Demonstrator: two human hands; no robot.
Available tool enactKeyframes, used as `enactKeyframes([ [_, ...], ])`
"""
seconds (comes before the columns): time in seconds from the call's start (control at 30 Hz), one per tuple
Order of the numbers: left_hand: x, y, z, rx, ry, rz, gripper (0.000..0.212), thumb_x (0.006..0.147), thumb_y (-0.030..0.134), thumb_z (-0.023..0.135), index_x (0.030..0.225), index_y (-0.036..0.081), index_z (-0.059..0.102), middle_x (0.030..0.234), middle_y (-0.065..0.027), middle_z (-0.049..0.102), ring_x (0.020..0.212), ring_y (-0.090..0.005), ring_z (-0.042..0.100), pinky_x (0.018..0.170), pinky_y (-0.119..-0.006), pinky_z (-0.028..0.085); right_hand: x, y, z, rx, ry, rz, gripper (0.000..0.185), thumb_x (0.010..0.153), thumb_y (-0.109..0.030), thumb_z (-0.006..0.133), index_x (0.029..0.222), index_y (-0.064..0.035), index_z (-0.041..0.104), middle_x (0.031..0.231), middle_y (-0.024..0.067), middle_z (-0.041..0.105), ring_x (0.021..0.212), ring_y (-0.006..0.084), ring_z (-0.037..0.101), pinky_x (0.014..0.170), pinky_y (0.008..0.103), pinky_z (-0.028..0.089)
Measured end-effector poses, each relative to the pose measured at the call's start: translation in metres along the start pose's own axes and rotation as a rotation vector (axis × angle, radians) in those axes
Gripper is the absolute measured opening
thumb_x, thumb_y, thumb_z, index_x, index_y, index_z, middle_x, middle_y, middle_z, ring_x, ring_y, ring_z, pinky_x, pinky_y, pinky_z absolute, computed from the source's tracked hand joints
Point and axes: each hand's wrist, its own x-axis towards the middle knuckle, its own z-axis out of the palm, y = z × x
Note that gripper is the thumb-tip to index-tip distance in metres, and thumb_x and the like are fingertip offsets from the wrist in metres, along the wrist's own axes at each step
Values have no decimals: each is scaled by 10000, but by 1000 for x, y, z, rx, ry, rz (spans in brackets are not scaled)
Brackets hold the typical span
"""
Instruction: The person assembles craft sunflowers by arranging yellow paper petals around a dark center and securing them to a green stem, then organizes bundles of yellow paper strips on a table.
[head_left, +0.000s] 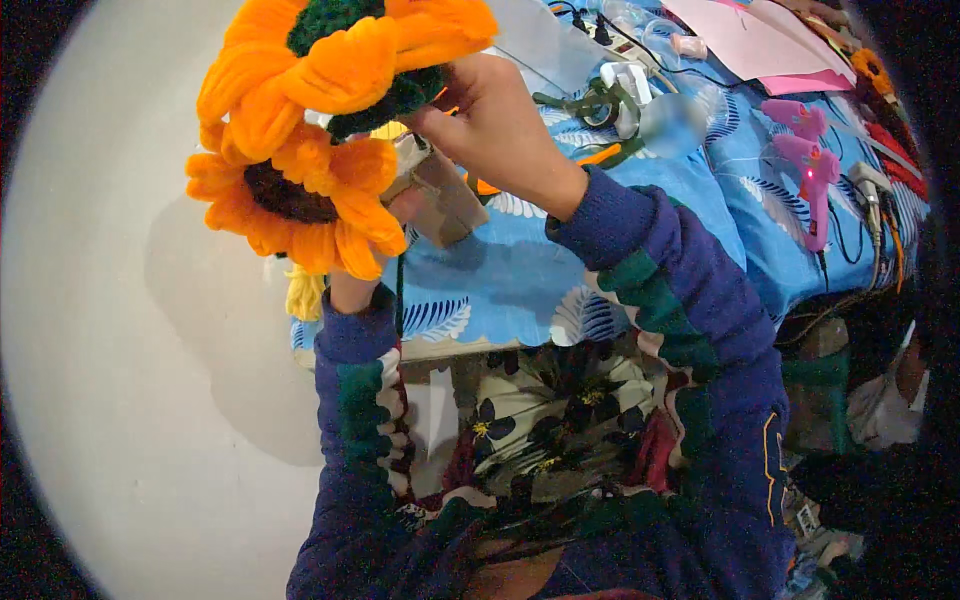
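Two large fuzzy orange artificial flowers, apparently of chenille stems, fill the upper left of the view. My right hand (499, 127) pinches the dark green fuzzy part (405, 94) under the upper orange flower (341, 64). Just below it, the lower orange flower (360, 202) has a dark brown centre and hides most of my left hand (358, 289); only the wrist and a little skin show behind the petals. What the left fingers do is hidden. A brown paper-like piece (446, 199) lies beside the flowers. Yellow fuzzy strands (305, 294) hang at the table's left edge.
A blue leaf-patterned cloth (510, 277) covers the table. Two pink hot-glue guns (814, 176) lie at right, one with a red light lit. A power strip (626, 49), cables, green tape-like strips (600, 105) and pink sheets (757, 41) are farther back. A pale wall (90, 300) rises at left.
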Motion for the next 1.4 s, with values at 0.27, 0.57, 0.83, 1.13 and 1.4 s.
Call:
enactKeyframes([
  [0.27,8,4,8,-81,-29,-99,620,713,84,669,1242,9,355,1157,-103,479,1035,-193,516,875,-297,434,1,8,-1,23,48,9,223,715,-95,636,922,-16,609,676,145,612,600,250,618,551,313,479],
  [0.57,7,2,9,-41,-10,-130,619,720,84,673,1240,-2,350,1138,-98,490,1036,-189,514,865,-291,439,1,13,4,-17,89,-38,202,709,-126,657,877,-27,605,650,142,599,566,264,597,521,330,457],
  [0.83,6,0,10,-35,22,-26,630,710,112,697,1232,-2,364,1117,-80,502,1005,-165,519,850,-274,442,-1,11,8,-36,112,-47,200,709,-132,662,870,-34,595,646,148,595,565,277,596,516,336,456],
  [1.13,7,1,13,-102,44,-97,616,723,69,668,1241,-2,343,1147,-104,480,1006,-183,528,849,-277,445,-2,10,8,-63,100,-28,230,707,-107,663,897,-15,573,646,154,592,563,283,599,522,333,461],
  [1.4,6,-12,8,122,-4,85,622,729,81,663,1249,-4,334,1150,-107,472,1015,-188,516,833,-282,447,-2,2,6,-26,62,23,233,722,-77,648,935,-9,583,693,119,620,596,215,613,557,294,476],
])
